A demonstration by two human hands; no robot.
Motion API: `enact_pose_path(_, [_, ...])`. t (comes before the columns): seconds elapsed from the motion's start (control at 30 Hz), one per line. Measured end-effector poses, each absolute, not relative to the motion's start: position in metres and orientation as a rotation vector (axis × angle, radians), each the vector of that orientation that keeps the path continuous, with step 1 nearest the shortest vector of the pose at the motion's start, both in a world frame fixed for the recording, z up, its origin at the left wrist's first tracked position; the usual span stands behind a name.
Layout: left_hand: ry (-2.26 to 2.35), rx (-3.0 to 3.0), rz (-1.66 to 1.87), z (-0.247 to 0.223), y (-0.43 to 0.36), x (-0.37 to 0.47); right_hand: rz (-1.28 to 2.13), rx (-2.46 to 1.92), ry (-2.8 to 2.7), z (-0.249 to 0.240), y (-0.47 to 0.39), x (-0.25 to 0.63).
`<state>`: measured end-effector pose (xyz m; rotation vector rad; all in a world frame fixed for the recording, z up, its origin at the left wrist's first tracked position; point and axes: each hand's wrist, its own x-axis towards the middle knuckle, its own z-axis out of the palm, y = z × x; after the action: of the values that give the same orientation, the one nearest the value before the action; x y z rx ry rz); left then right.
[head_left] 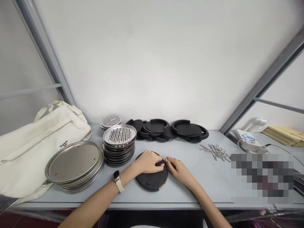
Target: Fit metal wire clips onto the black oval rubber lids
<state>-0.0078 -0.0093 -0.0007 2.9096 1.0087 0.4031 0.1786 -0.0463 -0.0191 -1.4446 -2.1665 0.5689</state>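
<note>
Two bare hands meet at the far right rim of a round black disc lying flat on a grey desk.

The black disc (153,182), at the near middle of the desk (190,191), lies mostly under and nearer than the left hand (147,162), whose palm and fingers bend over its far half; whether they grip it or only press, I cannot tell. Being round, the disc has no long axis. The right hand (177,171) reaches in from the right, closer to that rim than to the disc's middle, its thumb and finger pinched narrow on a small metal piece (164,160), too small to make out clearly. Metal hooks (215,152) lie loose beyond and right of this hand; black trays (158,126) sit behind, by the wall.
</note>
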Motion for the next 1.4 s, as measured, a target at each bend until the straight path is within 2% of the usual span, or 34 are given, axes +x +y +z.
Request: enact_pose_path(1.4, [0.993,2.899,0.413,-0.0015,-0.0091,-0.0069,0.514,-1.391,-2.149,-0.0220,-0.0476,0.1792])
